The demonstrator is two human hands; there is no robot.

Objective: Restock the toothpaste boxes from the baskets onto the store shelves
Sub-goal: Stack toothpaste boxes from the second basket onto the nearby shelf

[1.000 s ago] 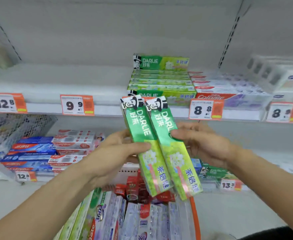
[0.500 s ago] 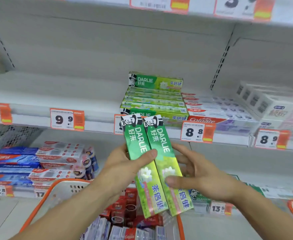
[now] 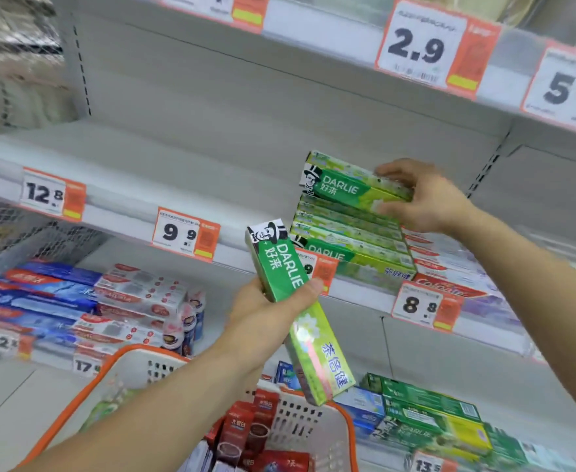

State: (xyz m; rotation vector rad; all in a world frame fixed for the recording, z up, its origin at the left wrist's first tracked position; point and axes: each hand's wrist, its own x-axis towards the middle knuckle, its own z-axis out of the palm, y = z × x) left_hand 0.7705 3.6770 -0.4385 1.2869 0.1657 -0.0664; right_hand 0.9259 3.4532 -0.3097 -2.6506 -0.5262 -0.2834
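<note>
A: What can't you read from here?

B: Upper left corner is blurred, just grey mesh. The 5 price tag [image 3: 565, 92] above my right hand is cut by the frame edge. Tag behind the box in my left hand is mostly covered. Basket contents below my left forearm are partly out of frame: red boxes [image 3: 245, 430], labels unreadable.

A: Surroundings?

B: Orange-rimmed basket [image 3: 137, 356] under my left wrist. Blue and red Colgate boxes [image 3: 75, 298] on the lower shelf, left of my left hand. Colgate stack [image 3: 450, 267] just right of the Darlie stack [image 3: 351, 240], under my right forearm. More green boxes [image 3: 429, 413] low, below my right arm. 9.9 tag [image 3: 184, 235] left of my left hand.

A: Hands?

B: Well apart. Left hand [image 3: 269, 315] grips 1 Darlie box [image 3: 297, 311] round its middle, thumb across the front, box tilted with top end up-left. Right hand [image 3: 422, 199] pinches the right end of another Darlie box [image 3: 351, 185], which lies flat at the top of the Darlie stack on the shelf [image 3: 116, 165].
</note>
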